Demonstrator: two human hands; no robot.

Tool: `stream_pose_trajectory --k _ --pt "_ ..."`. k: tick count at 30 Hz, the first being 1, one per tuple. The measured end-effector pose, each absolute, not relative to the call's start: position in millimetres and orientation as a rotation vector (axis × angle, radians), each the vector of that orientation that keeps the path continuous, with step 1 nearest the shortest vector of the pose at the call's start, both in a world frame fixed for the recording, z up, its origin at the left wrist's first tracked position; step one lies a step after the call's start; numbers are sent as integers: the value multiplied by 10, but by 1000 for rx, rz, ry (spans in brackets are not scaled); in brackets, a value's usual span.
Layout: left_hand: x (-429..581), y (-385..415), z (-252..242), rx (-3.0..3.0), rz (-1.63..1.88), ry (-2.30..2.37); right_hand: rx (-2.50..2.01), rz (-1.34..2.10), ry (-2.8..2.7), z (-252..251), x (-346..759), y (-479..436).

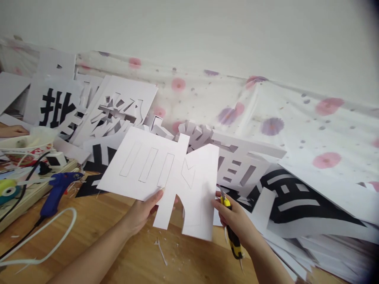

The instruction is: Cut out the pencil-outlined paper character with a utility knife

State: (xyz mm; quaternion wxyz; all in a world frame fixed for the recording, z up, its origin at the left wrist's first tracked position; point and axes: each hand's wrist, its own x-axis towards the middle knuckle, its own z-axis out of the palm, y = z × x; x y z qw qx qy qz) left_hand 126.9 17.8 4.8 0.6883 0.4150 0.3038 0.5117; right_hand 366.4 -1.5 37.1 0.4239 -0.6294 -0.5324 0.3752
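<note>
A white foam board cutout (148, 167) with pencilled outlines is raised above the wooden table, tilted toward me. My left hand (145, 209) pinches its lower edge near the middle, thumb on the front face. At the right edge, my right hand (229, 213) has its fingers closed round a yellow and black utility knife (233, 240) and rests against the board's side. The knife's blade end points up and its handle hangs down below the palm. Part of the right-hand fingers is hidden behind the board.
A blue glue gun (56, 193) lies at left by a power strip (26, 193) and a paper bowl (26, 150). Another person's hand (13, 130) shows at far left. Cut white letters (118, 112) lean along the flowered plastic sheet (296, 126). Board offcuts (334, 252) pile up at right.
</note>
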Motion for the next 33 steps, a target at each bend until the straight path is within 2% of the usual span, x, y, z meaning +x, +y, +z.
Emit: stream_pose_trajectory --k 7,15,25,29,33 --pt "1264 185 101 756 1039 685 -1520 1077 -1383 433 3674 -51" --pt "1247 187 117 710 1014 697 -1626 1062 -1402 399 3622 -48" --pt "1199 242 51 831 1045 771 -1775 840 -1637 344 3529 -78" --pt "1171 267 53 830 1054 712 -1789 852 -1881 378 3627 -112" --pt "1102 304 75 905 957 743 -1699 1052 -2238 473 3808 -208"
